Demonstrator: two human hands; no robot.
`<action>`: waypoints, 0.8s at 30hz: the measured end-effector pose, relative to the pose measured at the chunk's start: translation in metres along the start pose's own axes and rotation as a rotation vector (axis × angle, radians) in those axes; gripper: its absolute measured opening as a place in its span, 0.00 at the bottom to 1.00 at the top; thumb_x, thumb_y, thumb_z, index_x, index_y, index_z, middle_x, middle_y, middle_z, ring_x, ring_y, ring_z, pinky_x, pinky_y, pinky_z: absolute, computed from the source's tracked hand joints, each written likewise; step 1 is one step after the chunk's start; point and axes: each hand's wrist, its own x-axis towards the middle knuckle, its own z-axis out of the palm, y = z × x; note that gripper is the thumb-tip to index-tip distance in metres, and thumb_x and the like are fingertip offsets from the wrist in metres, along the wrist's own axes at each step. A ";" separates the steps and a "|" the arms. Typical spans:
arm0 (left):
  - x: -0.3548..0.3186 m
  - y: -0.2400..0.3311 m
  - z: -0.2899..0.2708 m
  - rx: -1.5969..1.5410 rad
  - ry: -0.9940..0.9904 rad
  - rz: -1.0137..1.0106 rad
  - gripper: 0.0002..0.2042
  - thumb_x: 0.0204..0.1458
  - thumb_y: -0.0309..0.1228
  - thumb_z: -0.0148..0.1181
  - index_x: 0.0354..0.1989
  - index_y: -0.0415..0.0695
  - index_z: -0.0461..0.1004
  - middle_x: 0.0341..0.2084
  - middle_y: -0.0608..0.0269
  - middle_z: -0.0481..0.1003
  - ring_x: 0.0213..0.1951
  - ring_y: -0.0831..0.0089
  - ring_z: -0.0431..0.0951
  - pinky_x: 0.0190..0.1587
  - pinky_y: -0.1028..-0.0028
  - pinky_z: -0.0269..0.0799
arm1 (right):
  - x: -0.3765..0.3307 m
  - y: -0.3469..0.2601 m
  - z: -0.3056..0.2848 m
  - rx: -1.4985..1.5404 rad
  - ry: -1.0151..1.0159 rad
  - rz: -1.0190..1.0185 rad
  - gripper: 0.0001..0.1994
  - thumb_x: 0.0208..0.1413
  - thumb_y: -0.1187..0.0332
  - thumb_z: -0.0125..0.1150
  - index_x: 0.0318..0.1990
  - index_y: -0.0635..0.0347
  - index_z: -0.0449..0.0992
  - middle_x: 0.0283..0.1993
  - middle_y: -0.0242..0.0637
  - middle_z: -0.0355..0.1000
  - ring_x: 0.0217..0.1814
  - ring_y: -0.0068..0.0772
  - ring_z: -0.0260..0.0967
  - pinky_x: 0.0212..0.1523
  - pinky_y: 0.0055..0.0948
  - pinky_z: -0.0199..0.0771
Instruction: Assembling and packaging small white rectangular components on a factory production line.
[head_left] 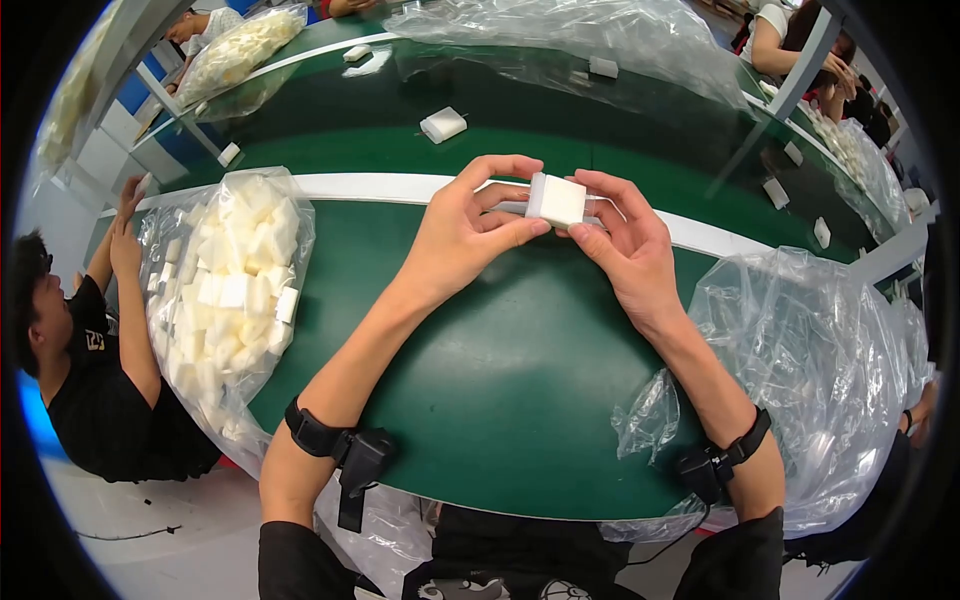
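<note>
The left hand [478, 215] and the right hand [632, 238] are brought close together, and a small white block [562, 202] is gripped between their fingertips. Its left side is pinched by the left thumb and fingers, its right side by the right thumb and fingers; neither hand is clearly nearer, since contact is made by both. The block is held straight ahead of the body, at the far end of both reaching arms, with a pale face turned upward and a greyish, translucent-looking edge set toward the left hand. No long axis can be made out, as the visible face is nearly square. Whether the block is touched to anything beneath cannot be told.

Below the hands, the green surface [480, 400] is spread toward the body and is bordered on its far side by a white strip [370, 187]. To the left, a clear bag filled with pale blocks [235, 290] is set beside the left forearm; to the right, a crumpled clear bag [800, 370] is partly covered by the right forearm. Beyond the strip, a loose white piece [443, 125] is seen on a dark green belt [540, 110], well apart from the hands.
</note>
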 end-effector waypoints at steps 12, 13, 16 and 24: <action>-0.001 0.006 -0.008 0.119 0.005 -0.047 0.21 0.49 0.15 0.69 0.54 0.33 0.75 0.52 0.51 0.74 0.35 0.74 0.81 0.41 0.75 0.79 | -0.005 0.001 -0.001 -0.126 -0.039 -0.055 0.24 0.59 0.82 0.62 0.63 0.66 0.67 0.61 0.40 0.66 0.59 0.30 0.70 0.57 0.30 0.76; -0.001 0.005 -0.008 0.119 0.005 -0.045 0.21 0.49 0.15 0.69 0.54 0.33 0.75 0.52 0.51 0.74 0.35 0.74 0.81 0.41 0.75 0.79 | -0.005 0.001 -0.001 -0.141 -0.039 -0.060 0.23 0.59 0.82 0.62 0.63 0.66 0.68 0.61 0.40 0.66 0.59 0.30 0.69 0.57 0.31 0.77; 0.000 0.005 -0.005 0.048 0.009 -0.130 0.22 0.49 0.15 0.68 0.54 0.34 0.74 0.49 0.55 0.74 0.34 0.74 0.81 0.39 0.75 0.79 | -0.004 0.002 -0.001 -0.191 -0.036 -0.097 0.23 0.60 0.81 0.62 0.63 0.65 0.68 0.60 0.40 0.67 0.60 0.30 0.69 0.57 0.31 0.77; -0.005 0.007 0.007 0.160 -0.035 -0.061 0.21 0.53 0.17 0.67 0.55 0.36 0.71 0.49 0.55 0.73 0.35 0.73 0.81 0.37 0.75 0.80 | -0.002 -0.001 -0.003 -0.086 0.017 0.066 0.16 0.63 0.75 0.61 0.57 0.66 0.69 0.55 0.40 0.71 0.57 0.28 0.71 0.54 0.29 0.79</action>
